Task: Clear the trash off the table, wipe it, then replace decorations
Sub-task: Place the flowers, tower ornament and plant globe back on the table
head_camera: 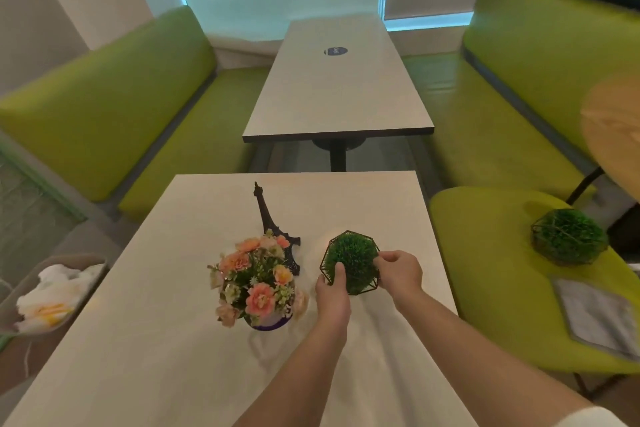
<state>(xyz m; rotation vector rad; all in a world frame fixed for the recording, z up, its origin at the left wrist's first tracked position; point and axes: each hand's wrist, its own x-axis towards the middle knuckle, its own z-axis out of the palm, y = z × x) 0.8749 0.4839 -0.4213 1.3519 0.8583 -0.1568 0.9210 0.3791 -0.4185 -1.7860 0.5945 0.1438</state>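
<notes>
Still, both hands (367, 282) round grass ball (350, 261)

A café or canteen: green booth benches (114, 107) flank a long desk (339, 94) beyond the grip, decorations between.

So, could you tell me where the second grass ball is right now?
The second grass ball sits on the green chair at right, off the table, beyond a folded cloth.

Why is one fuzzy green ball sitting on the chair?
That second grass ball sits on the green chair, not on the table with the flowers, tower and other grass ball, so it looks out of place.
</notes>
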